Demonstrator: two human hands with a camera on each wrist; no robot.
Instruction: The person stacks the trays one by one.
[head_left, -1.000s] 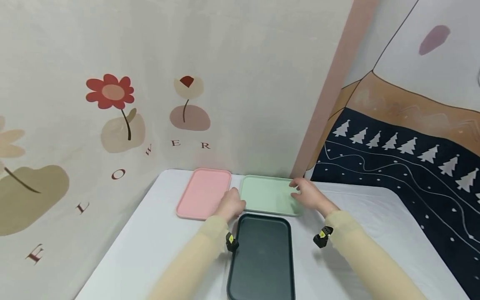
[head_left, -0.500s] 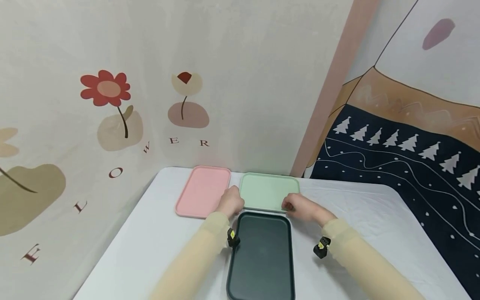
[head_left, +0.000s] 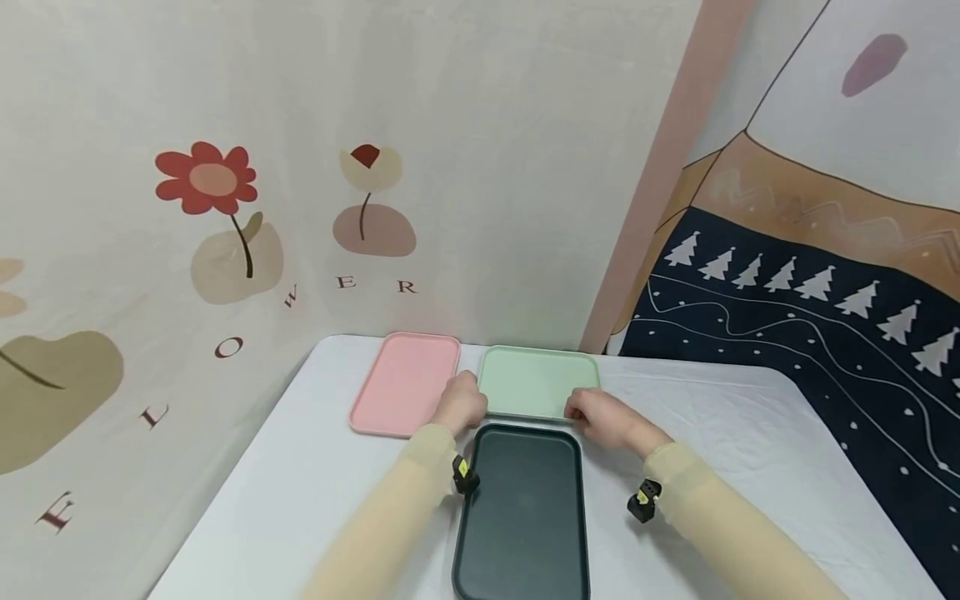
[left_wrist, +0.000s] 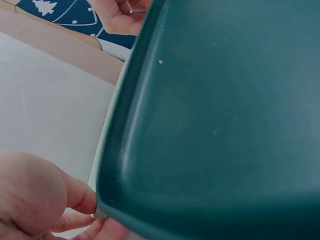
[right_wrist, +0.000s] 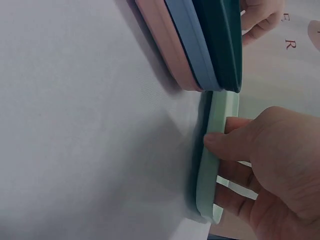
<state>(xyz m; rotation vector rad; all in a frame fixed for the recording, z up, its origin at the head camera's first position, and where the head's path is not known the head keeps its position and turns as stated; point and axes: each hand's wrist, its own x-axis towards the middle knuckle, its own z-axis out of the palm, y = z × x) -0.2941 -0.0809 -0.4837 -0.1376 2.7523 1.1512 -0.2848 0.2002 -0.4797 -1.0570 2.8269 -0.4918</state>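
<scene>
A light green tray (head_left: 536, 379) lies crosswise at the back of the table, just beyond a dark green tray (head_left: 525, 508). My right hand (head_left: 609, 417) grips its near right corner; in the right wrist view the thumb presses the outer side and the fingers curl over the rim (right_wrist: 215, 145). At the near left corner is my left hand (head_left: 460, 406), its thumb and fingers pinching the edge in the left wrist view, partly hidden by the dark green tray (left_wrist: 215, 120). A pink tray (head_left: 405, 383) lies to the left, partly behind that hand.
The dark green tray tops a stack, with a blue tray (right_wrist: 192, 40) and another pink tray (right_wrist: 167, 42) beneath it. White cloth covers the table (head_left: 300, 500). A patterned wall hanging (head_left: 480, 167) stands directly behind the trays.
My right hand has come down and left from above the light green tray's right side, and its spread fingers have closed on the near right corner. The left hand has stayed in place.
</scene>
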